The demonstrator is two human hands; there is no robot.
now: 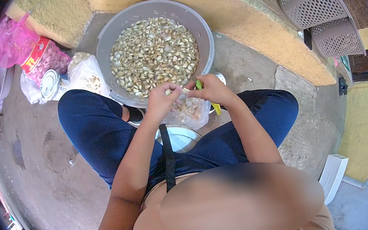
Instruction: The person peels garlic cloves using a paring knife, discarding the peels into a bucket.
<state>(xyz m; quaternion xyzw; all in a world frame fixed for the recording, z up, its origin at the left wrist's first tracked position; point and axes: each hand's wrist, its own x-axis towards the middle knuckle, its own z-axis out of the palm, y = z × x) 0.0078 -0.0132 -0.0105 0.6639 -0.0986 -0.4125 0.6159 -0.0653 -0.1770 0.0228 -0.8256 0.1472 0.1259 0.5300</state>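
Observation:
Just past my knees stands a large grey tub point(101, 56) holding a mass of garlic cloves point(154, 54) in what looks like water. My left hand point(160, 101) is closed in a pinch on a pale garlic clove point(168, 92). Close beside it, my right hand point(214, 89) is closed around a small green-handled tool point(198, 84), whose working end I cannot make out. Its fingertips also touch a whitish clove point(185, 91) between the two hands. Below them lies a clear plastic bag point(196, 119) with garlic skins. A yellow strip point(216, 108) shows under my right wrist.
A pink mesh sack point(46, 62), a tin can point(50, 85) and a white bag point(83, 76) stand left of the tub. Between my legs is a pale round container point(177, 138). A low yellow wall point(248, 39) curves behind, with a perforated crate point(316, 2) at right.

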